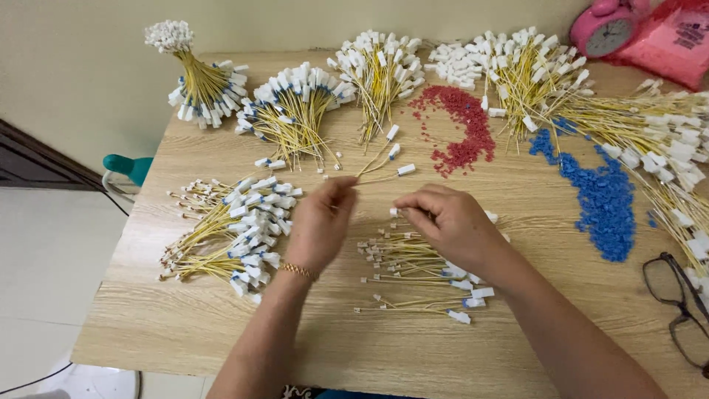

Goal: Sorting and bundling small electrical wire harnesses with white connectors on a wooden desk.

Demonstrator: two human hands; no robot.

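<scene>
Left hand (321, 222) fingers pinch yellow wires (378, 168) running up-right, away; right hand (447, 222) fingers curled, grip unclear, over wire pile (413, 273).

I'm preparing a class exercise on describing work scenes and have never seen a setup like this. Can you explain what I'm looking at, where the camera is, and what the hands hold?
The single picture comes from a camera on a person's head, looking down at a wooden table. No machine here, only two bare hands. The left hand pinches a few yellow wires tipped with white plugs. The right hand rests on a loose pile of wires. Around them lie tied wire bundles, red beads, blue beads, glasses and a pink clock.
</scene>
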